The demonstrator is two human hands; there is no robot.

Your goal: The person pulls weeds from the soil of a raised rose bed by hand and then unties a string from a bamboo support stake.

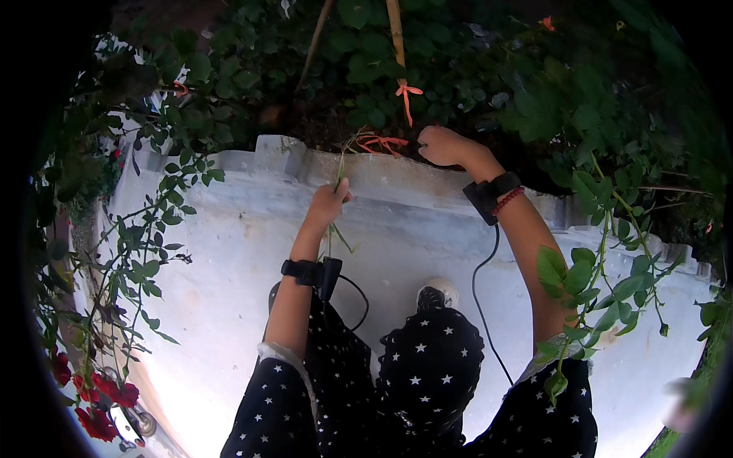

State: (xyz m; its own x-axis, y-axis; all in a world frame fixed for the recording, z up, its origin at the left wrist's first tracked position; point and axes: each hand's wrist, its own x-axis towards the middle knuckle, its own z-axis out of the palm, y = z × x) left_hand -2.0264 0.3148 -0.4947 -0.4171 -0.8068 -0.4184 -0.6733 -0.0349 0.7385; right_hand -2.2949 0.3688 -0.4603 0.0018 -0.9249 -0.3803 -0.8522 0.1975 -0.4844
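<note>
My left hand [328,204] is closed around a thin bunch of green grass stems [340,170], whose ends stick out above and below the fist over the pale wall. Beyond its tips, an orange ribbon [382,141] lies looped at the inner edge of the planter. My right hand [436,145] is curled above the dark bed, near the ribbon's right end; whether anything is between its fingers cannot be made out. Another orange ribbon [408,90] is tied around a bamboo stake [397,34] just above that hand.
A raised white planter wall [401,177] with a notched rim crosses in front of me. Leafy rose branches [152,229] hang over it at left, with red roses [97,401] below. More leafy stems [618,286] overlap my right forearm. A dark cable [478,286] hangs from my right wrist.
</note>
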